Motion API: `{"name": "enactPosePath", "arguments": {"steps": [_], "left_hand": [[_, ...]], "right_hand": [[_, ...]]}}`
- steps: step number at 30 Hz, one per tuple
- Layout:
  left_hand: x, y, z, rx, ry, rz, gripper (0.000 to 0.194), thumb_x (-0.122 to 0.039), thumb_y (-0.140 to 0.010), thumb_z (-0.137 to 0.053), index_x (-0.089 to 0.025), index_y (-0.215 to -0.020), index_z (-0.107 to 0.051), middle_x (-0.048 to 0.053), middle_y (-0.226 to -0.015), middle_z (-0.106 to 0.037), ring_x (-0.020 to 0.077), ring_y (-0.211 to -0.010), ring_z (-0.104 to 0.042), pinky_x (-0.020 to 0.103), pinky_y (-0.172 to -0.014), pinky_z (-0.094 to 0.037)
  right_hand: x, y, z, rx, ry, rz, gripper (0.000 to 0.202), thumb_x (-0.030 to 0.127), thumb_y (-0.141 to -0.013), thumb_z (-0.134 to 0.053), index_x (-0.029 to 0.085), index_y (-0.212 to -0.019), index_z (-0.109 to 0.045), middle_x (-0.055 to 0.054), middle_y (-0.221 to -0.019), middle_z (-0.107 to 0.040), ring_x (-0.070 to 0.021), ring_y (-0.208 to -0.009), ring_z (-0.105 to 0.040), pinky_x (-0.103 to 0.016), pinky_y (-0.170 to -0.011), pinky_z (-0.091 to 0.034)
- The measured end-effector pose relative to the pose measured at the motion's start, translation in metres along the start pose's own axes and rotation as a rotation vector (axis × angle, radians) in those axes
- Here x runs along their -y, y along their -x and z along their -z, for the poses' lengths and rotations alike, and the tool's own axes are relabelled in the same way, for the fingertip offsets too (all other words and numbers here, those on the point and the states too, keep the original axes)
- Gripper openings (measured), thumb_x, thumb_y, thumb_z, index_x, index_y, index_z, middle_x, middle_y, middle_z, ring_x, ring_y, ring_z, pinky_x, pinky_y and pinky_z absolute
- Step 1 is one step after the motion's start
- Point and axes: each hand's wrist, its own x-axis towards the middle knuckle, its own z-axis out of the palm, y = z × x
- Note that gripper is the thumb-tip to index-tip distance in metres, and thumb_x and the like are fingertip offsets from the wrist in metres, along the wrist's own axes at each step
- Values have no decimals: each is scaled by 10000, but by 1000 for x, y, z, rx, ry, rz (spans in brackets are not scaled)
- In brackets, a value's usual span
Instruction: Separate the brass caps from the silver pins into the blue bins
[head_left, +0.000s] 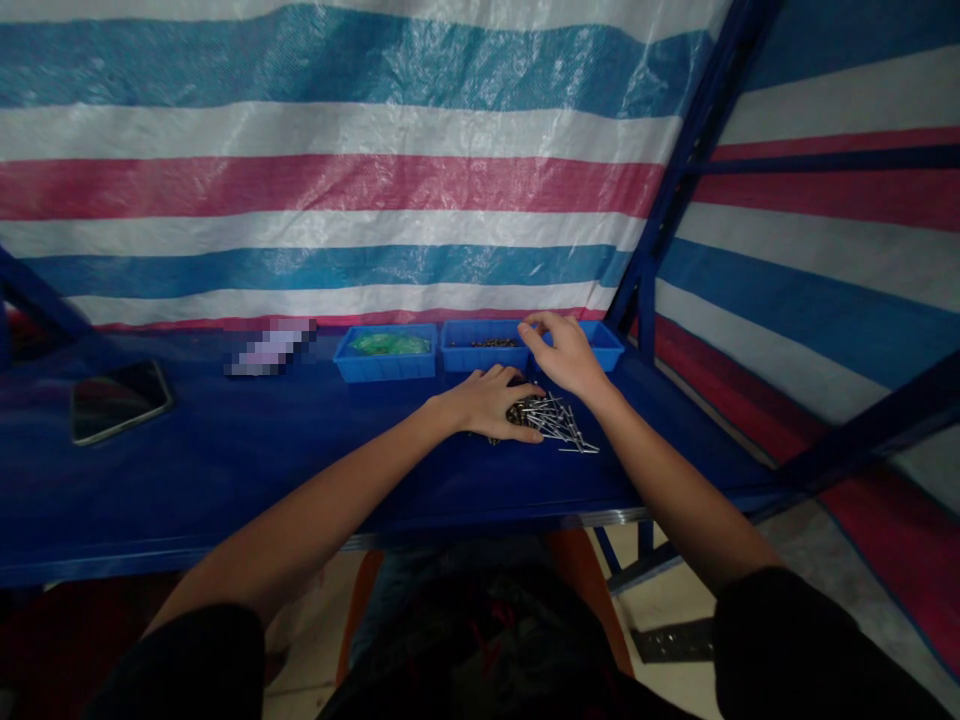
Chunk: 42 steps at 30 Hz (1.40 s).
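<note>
My left hand (491, 402) lies palm down against a loose pile on the table, its thumb spread from its fingers. The pile holds thin silver metal pins (559, 420) and small brownish metal pieces (517, 411), partly hidden under that hand. My right hand (564, 350) is raised over the gap between the middle blue bin (480, 360) and the right blue bin (604, 350). Its thumb and fingertips are bent together; anything between them is too small to make out. Small brownish pieces (495, 343) lie in the middle bin. The right bin is largely hidden by my hand.
The left blue bin (386, 370) holds green stuff in clear plastic. On the blue table (262, 480) lie a phone (121, 402) at far left and a blurred-out pinkish item (271, 347). Striped sheeting (337, 185) hangs behind, with blue metal posts (667, 190) at the right.
</note>
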Motion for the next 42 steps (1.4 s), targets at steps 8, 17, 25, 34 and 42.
{"name": "enactPosePath", "arguments": {"steps": [8, 17, 25, 34, 42], "left_hand": [[13, 42, -5, -75, 110, 3, 838, -736, -839, -439, -287, -1513, -222, 151, -1539, -290, 361, -1385, -308, 543, -1094, -291], [6, 35, -15, -92, 60, 5, 854, -734, -825, -468, -192, -1457, -282, 185, -1455, -404, 355, -1342, -376, 602, -1106, -236], [29, 35, -13, -131, 201, -21, 798, -700, -772, -588, -191, -1342, -358, 167, -1344, -482, 343, -1276, -446, 521, -1053, -352], [37, 38, -12, -133, 298, -8, 763, -665, -806, -570, -183, -1351, -338, 161, -1344, -471, 305, -1261, -459, 458, -1052, -378], [32, 37, -7, -195, 233, -9, 462, -476, -979, -376, -166, -1310, -463, 127, -1283, -541, 250, -1219, -483, 413, -1052, -373]], "right_hand": [[-37, 97, 38, 439, 129, 125, 881, 624, -747, -652, 240, -1467, -321, -161, -1433, -433, -363, -1294, -459, -549, -1025, -417], [-42, 62, -4, 547, 18, 323, 814, 537, -776, -662, 186, -1443, -352, -178, -1380, -487, -334, -1298, -464, -528, -1074, -390], [-24, 53, -13, 554, -200, 389, 656, 410, -756, -710, 192, -1316, -445, -122, -1239, -581, -281, -1123, -582, -446, -965, -477], [-19, 51, -23, 523, -185, 329, 766, 394, -807, -647, 190, -1467, -315, -156, -1443, -468, -299, -1307, -482, -495, -1077, -403], [-22, 56, -12, 392, -188, 51, 641, 338, -856, -589, 154, -1425, -360, -184, -1332, -582, -273, -1230, -574, -483, -1026, -461]]}}
